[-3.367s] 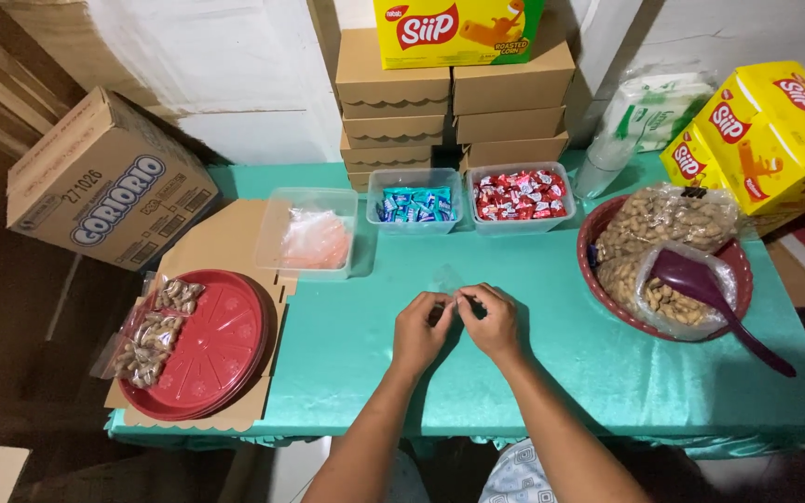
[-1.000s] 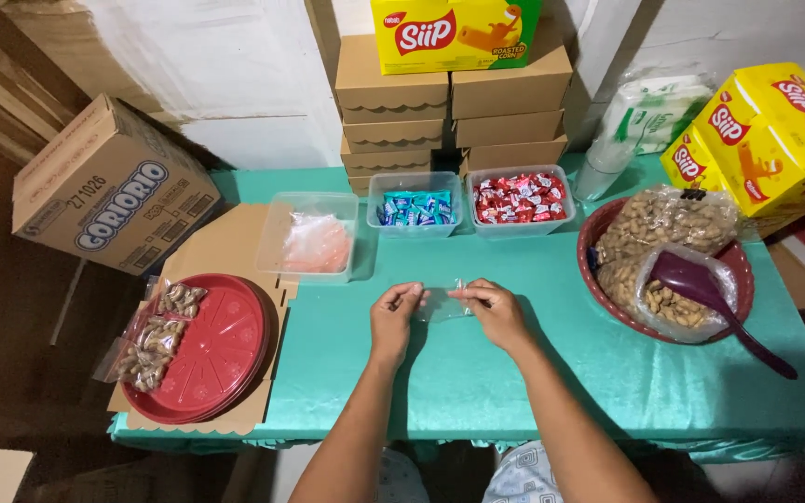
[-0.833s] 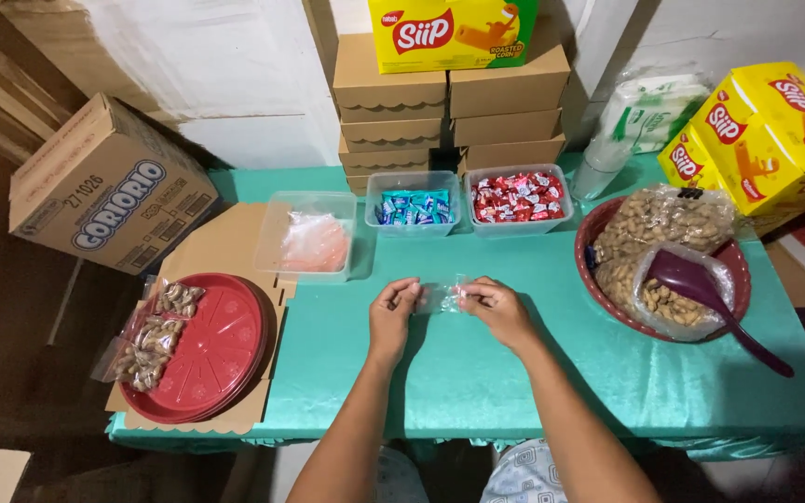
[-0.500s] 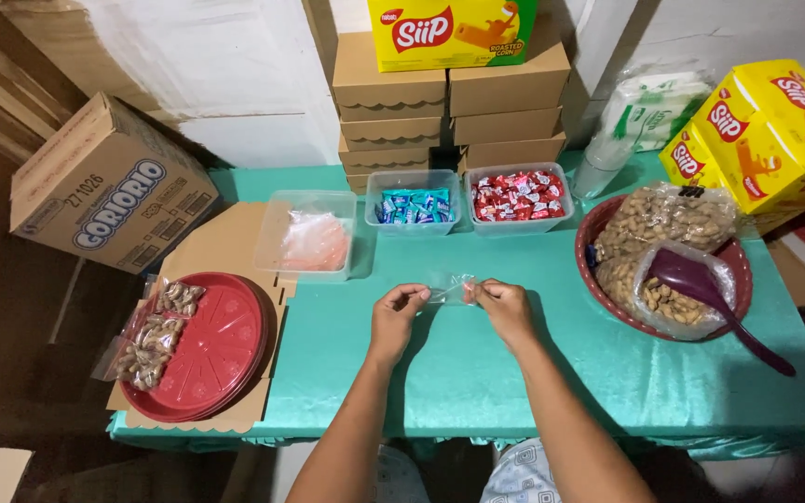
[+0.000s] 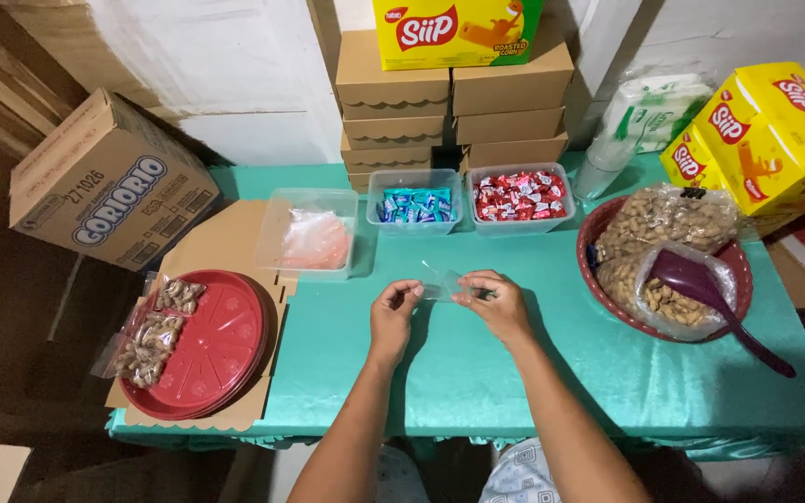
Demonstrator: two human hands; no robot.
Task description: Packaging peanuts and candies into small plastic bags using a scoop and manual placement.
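A small clear plastic bag [image 5: 441,283] is stretched between my two hands just above the teal tablecloth [image 5: 477,373]. My left hand [image 5: 393,312] pinches its left edge and my right hand [image 5: 498,303] pinches its right edge. Beyond the hands stand three clear tubs: one with pink bags [image 5: 311,234], one with blue-wrapped sweets [image 5: 415,202], one with red-wrapped sweets [image 5: 521,195]. To the right a red basket [image 5: 607,293] holds bags of peanuts and a purple scoop [image 5: 712,296].
A red plate [image 5: 209,349] with filled peanut bags [image 5: 153,331] rests on flat cardboard at the left. Brown boxes [image 5: 454,112] are stacked at the back, yellow snack cartons [image 5: 764,140] sit at the right, and a big carton [image 5: 104,182] stands at the left.
My hands have moved apart and slightly away from me, drawing the clear bag open between them. Nothing else on the table has shifted.
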